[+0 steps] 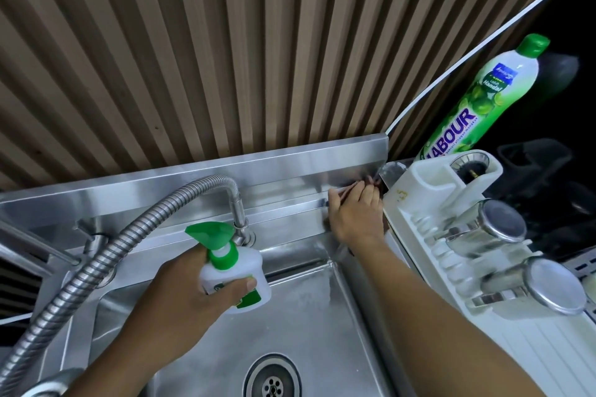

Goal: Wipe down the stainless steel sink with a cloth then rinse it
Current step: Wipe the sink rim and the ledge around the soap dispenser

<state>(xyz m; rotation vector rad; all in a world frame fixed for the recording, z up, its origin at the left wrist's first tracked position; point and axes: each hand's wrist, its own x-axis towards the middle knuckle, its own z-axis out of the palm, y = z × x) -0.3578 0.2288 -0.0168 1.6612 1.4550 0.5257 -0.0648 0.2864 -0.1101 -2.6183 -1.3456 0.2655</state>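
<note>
White rack [419, 203] holds steel cups [483, 230]; left hand [190, 296] grips spray bottle [233, 271].

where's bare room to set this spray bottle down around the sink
The basin floor is bare between the drain and the right wall. The back ledge is free between the faucet base and the right hand. Crowded: the white rack on the right holds steel cups, dish soap bottle behind it; the metal hose crosses the left side.
</note>
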